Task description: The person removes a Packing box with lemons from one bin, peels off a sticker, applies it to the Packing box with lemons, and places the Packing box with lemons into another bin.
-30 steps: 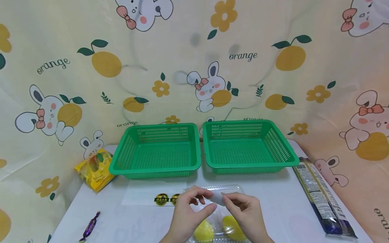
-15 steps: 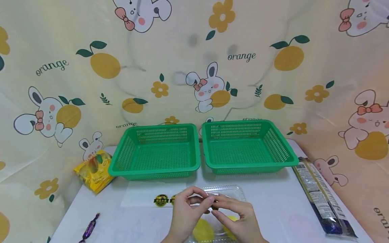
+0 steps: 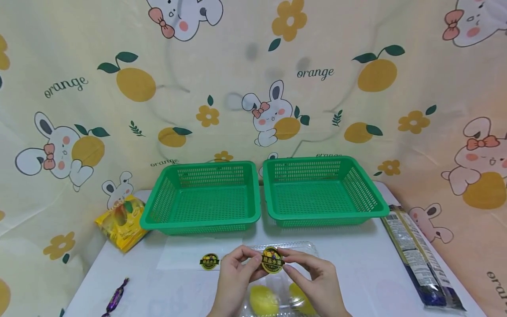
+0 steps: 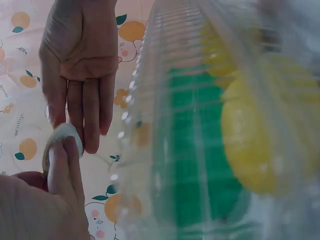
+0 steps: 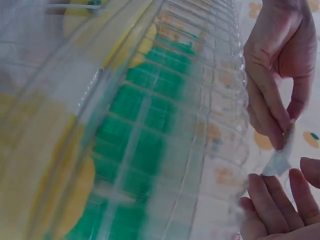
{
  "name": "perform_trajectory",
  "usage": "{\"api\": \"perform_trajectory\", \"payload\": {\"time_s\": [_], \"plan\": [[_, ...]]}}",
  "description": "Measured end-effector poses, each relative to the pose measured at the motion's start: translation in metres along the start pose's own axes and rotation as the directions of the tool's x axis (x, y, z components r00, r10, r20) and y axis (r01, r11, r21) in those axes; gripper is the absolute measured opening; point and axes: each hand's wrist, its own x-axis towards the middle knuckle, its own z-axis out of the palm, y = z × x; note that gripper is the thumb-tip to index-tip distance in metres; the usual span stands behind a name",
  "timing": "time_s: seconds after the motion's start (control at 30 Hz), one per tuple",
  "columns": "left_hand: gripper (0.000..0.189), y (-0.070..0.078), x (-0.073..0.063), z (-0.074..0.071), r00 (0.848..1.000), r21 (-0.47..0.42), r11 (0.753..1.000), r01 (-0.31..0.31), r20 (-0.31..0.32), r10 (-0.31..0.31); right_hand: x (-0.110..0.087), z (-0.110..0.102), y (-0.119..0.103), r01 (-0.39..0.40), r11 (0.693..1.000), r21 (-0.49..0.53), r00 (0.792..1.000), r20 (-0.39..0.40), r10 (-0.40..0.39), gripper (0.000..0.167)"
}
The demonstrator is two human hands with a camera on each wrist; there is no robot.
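A round black-and-gold fruit sticker faces me, and my left hand pinches its left edge between thumb and fingers. My right hand is at its right edge, the fingers extended and the thumb apart from them; the right wrist view has the fingertips touching or very near the sticker's pale backside. Below both hands lies a clear plastic clamshell box with yellow fruits inside, partly covered by the hands. Left of the hands is a white sticker sheet with another round sticker on it.
Two green plastic baskets stand side by side at the back. A yellow snack bag leans near the left one, a purple wrapped candy lies front left, and a long dark packet lies along the right edge.
The sticker has turned from its pale back to its printed face. My right hand has gone from pinching it to extended fingers at its edge; my left hand has shifted slightly left.
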Motion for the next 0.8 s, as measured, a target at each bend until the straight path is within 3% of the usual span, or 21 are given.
{"api": "perform_trajectory", "payload": {"time_s": [0.17, 0.47, 0.57, 0.63, 0.7, 0.77, 0.8], "plan": [[0.007, -0.004, -0.001, 0.002, 0.995, -0.037, 0.995, 0.089, -0.042, -0.090, 0.001, 0.000, -0.001, -0.058, 0.998, -0.012, 0.998, 0.003, 0.058, 0.019], [0.010, -0.009, -0.006, 0.001, 0.994, -0.098, 0.990, 0.102, -0.035, -0.106, 0.003, -0.003, 0.006, -0.043, 0.998, -0.038, 0.999, 0.020, 0.044, 0.021], [0.014, -0.011, -0.006, -0.001, 0.993, -0.076, 0.991, 0.110, -0.028, -0.112, 0.003, -0.003, 0.006, -0.050, 0.997, -0.055, 0.999, 0.018, 0.051, 0.021], [0.013, -0.014, -0.006, -0.002, 0.996, -0.004, 0.997, 0.081, -0.023, -0.081, 0.004, -0.004, 0.005, -0.061, 0.996, -0.071, 0.998, 0.018, 0.063, 0.021], [0.009, -0.017, -0.006, -0.004, 1.000, 0.130, 0.991, 0.009, -0.023, -0.006, 0.004, -0.004, 0.005, -0.080, 0.993, -0.087, 0.997, 0.014, 0.081, 0.021], [0.004, -0.019, -0.006, -0.007, 0.994, 0.307, 0.947, -0.097, -0.011, 0.105, 0.004, -0.005, 0.004, -0.088, 0.990, -0.109, 0.996, 0.010, 0.090, 0.021], [0.006, -0.021, -0.007, -0.008, 0.985, 0.395, 0.904, -0.161, 0.001, 0.175, 0.004, -0.006, 0.005, -0.096, 0.988, -0.122, 0.995, 0.006, 0.097, 0.021]]}}
